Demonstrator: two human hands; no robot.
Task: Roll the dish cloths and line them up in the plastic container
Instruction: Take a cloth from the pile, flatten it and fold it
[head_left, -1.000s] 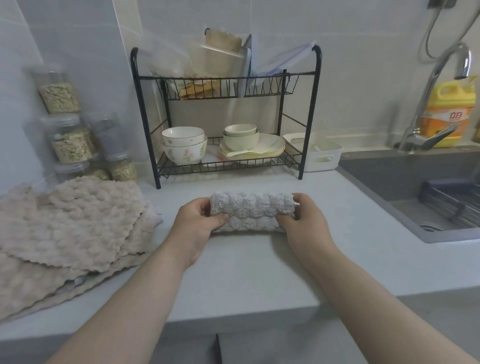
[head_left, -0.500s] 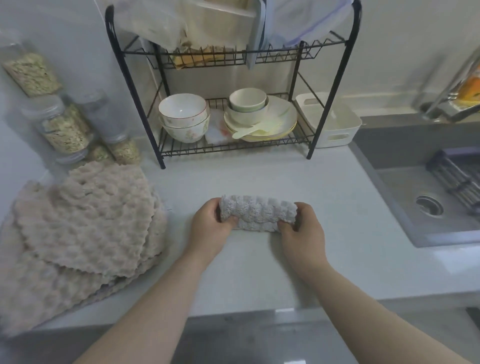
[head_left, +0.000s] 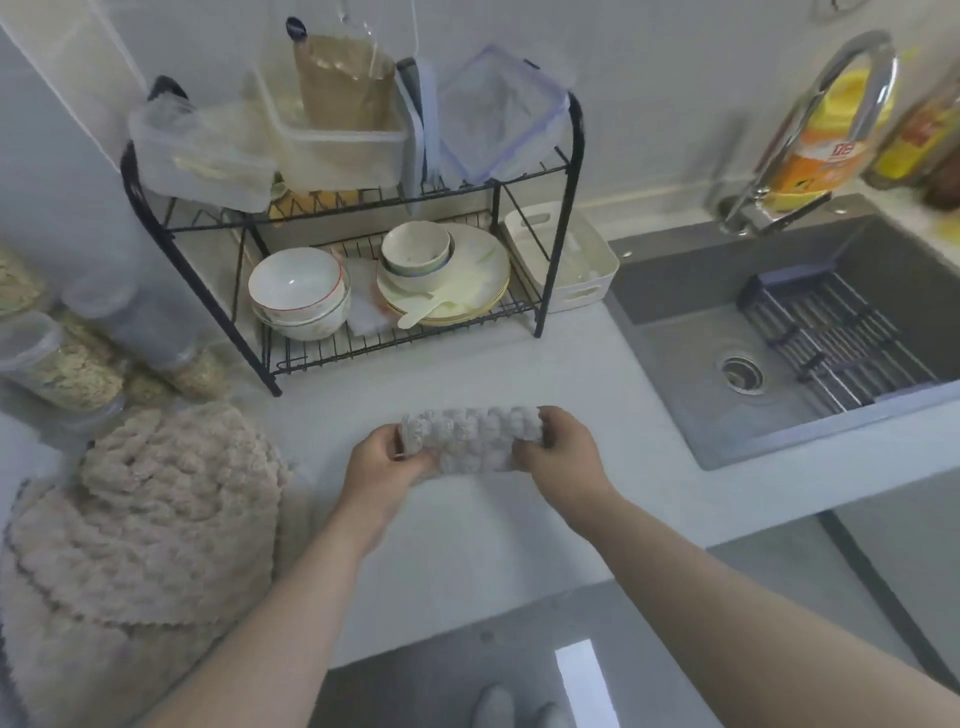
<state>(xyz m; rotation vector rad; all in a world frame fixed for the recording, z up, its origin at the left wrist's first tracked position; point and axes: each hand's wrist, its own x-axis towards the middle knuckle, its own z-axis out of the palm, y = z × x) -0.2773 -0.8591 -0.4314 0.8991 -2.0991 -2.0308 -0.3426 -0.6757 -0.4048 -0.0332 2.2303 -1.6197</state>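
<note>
Pale grey flat-topped table (head_left: 467, 525) carries a black two-tier wire rack (head_left: 557, 234). Behind rack: white tiled wall (head_left: 675, 78). Right of rack: dark grey sunken sink (head_left: 675, 353), curved chrome faucet (head_left: 831, 78). In front of rack, past table edge: glossy grey floor (head_left: 441, 686) with bright rectangular light reflection (head_left: 584, 680).

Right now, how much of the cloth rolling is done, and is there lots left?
Done: one grey cloth is rolled into a tube. In hand: the left hand and right hand grip its ends. Left: it must go into the white container beside the rack, where no rolls show, and the pile of flat beige cloths on the left is not yet rolled.
</note>
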